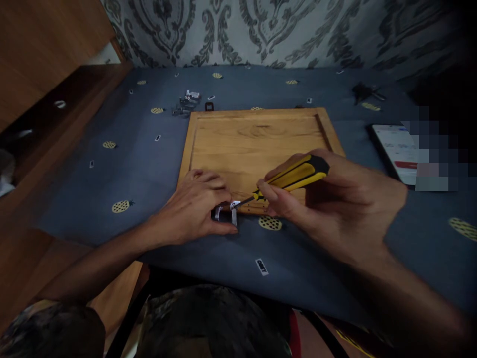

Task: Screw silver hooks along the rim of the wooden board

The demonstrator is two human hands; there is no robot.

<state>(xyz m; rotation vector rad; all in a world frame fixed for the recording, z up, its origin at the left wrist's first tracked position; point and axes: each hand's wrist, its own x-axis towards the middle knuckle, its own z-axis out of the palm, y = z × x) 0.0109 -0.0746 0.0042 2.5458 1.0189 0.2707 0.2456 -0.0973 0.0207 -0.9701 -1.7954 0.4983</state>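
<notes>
Head view: the metal bracket [231, 208] lies at the near edge of the wooden board [257, 139], pinched by the curled fingertips of my left hand [197, 209], the nearer hand. My right hand [335, 199] is closed around the screwdriver [298, 175], whose shaft slants down-left from my fingers, tip meeting the bracket.

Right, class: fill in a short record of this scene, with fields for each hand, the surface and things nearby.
Left hand: steadies a small metal bracket at the wooden board's near edge
Right hand: grips a yellow-and-black screwdriver, tip at the bracket
Surface: board lies on a blue patterned cloth
Nearby: metal parts by the board's far-left corner; phone at right
</notes>
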